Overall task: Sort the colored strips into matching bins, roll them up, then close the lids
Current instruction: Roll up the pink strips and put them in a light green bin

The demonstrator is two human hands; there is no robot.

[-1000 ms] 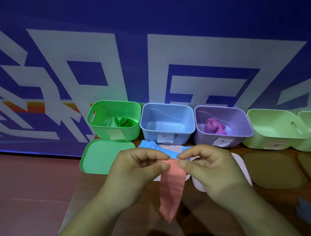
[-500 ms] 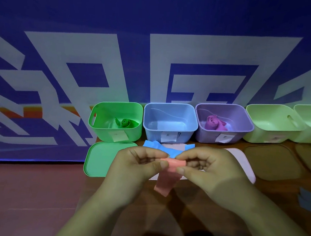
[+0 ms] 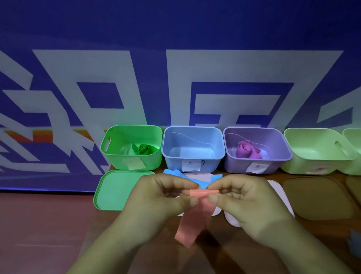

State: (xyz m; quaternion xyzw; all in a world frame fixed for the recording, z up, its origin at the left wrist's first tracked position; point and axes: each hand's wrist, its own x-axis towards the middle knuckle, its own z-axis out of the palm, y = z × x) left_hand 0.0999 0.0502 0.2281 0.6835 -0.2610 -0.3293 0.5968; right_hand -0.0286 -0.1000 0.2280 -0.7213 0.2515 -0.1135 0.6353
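Both hands hold a pink strip [image 3: 192, 222] above the table. My left hand [image 3: 159, 198] and my right hand [image 3: 241, 202] pinch its rolled top end between thumb and fingers, and the loose tail hangs down. A blue strip [image 3: 173, 172] lies on the table behind my hands. Along the wall stand a green bin [image 3: 117, 153] with a rolled green strip [image 3: 142, 149], an open blue bin [image 3: 173, 158], and a purple bin [image 3: 281, 160] with a rolled purple strip [image 3: 246, 149].
A green lid [image 3: 115, 188] lies flat before the green bin. White lids [image 3: 278, 194] lie under and beside my hands. Two pale green bins [image 3: 316, 160] stand at the right, with dark lids [image 3: 317, 199] on the wooden table in front of them.
The pink strip's top end has been rolled up between my fingers, so the hanging tail is shorter than a second ago. My hands stayed in about the same place.
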